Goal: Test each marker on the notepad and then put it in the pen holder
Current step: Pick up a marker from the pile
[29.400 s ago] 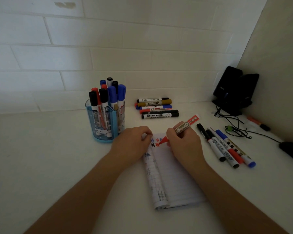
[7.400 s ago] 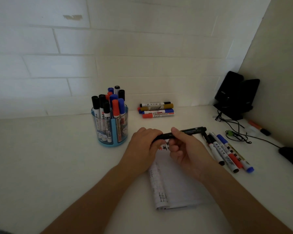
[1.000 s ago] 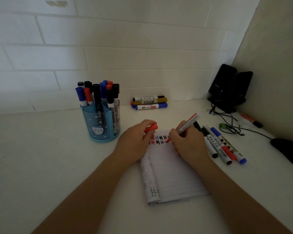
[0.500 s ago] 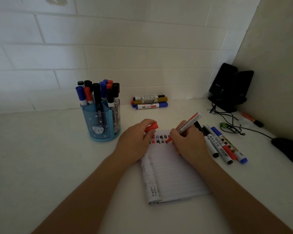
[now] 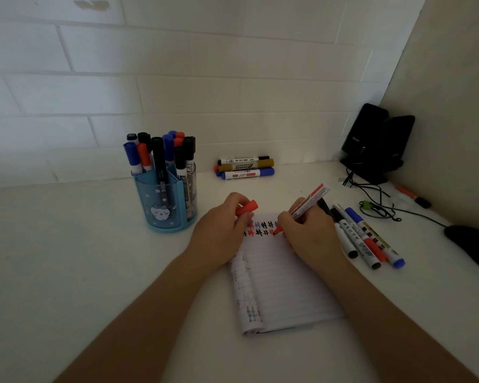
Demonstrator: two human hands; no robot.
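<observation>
On the white worktop (image 5: 67, 258), furthest left, a round translucent blue plastic pen holder (image 5: 150, 200) stands upright. It is packed with black, blue and red capped markers (image 5: 161, 153) standing on end, caps up. Behind and to its right, close to the tiled wall, three loose markers (image 5: 245, 167) lie side by side, their long axes running left to right.

Nearer, the left hand (image 5: 221, 233) rests at the top left corner of the lined white paper notepad (image 5: 282, 286). Its fingers are curled round a short red cap (image 5: 246, 208), whose end sticks out to the right. The notepad lies flat, its long axis running near to far with the far end leaning slightly left. Two rows of small red, blue and black hash marks (image 5: 263, 228) cross its top.

The right hand (image 5: 307, 236) grips a white-barrelled red marker (image 5: 310, 201) in a writing hold. The red tip points down and left, touching the paper at the right end of the lower row, and the long axis rises up and to the right.

Just right of this hand a row of markers (image 5: 365, 239) lies side by side, their axes running far-left to near-right. In the back right corner stand two black speakers (image 5: 376, 142) with dark cables (image 5: 371, 200) trailing forward. A black computer mouse (image 5: 473, 244) sits at the right edge.
</observation>
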